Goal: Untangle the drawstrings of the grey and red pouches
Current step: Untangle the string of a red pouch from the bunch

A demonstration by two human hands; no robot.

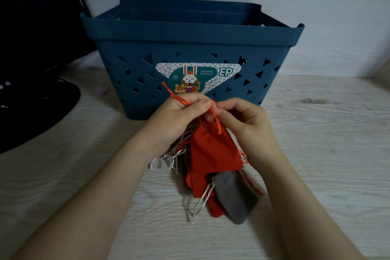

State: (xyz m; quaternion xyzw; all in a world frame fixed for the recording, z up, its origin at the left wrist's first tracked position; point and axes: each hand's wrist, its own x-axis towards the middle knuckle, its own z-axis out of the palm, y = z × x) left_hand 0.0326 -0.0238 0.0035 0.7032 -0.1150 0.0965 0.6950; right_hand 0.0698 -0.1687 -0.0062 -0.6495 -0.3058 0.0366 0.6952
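I saw a bundle of small cloth pouches hanging together in front of the blue basket (190,48), their cords knotted into one clump. The uppermost red pouch (213,150) was bright and matte, gathered at its mouth; a grey pouch (234,198) dangled at the low end of the bundle, with more red cloth beside and under it. A glossy red drawstring (179,99) ran up from the red pouch, and pale silvery grey drawstrings (202,200) trailed out in loops on the side away from the basket.

The left hand (179,116) pinched the red drawstring between thumb and curled fingers, its free end poking up toward the basket's sticker (198,76). The right hand (242,120), fingers curled, pinched the same cord just beside the left, right above the red pouch's mouth. The whole bundle hung directly below both hands, its lower end resting on the pale wood-grain table (316,154).

I could count at least two red pouches and two grey ones; the tangle hid any exact number. One basket stood behind.
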